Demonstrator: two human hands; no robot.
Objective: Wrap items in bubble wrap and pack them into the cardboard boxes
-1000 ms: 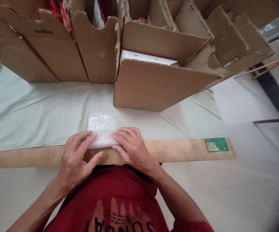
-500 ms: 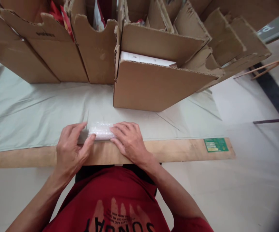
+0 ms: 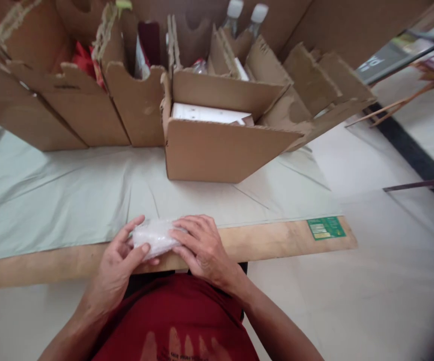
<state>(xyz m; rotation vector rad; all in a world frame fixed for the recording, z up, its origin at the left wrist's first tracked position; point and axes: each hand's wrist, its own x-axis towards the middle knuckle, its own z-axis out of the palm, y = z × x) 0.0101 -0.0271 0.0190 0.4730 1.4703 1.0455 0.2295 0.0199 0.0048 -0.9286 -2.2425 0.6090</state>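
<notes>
A small bundle of clear bubble wrap is held between my two hands over the front edge of the table. My left hand grips its left end, thumb on top and some fingers underneath. On the right end lies my right hand, its fingers bent over the top and the thumb at the near side. What the wrap contains, if anything, cannot be made out.
Several open cardboard boxes stand along the back, holding red packets, a white box and clear bottles. Pale green cloth covers the table. A green label sticks to the wooden edge.
My left hand has closed round the left end of the bubble-wrap bundle, with fingers now beneath it. The bundle is tilted and nearer to me. The view has shifted, showing more of the boxes.
</notes>
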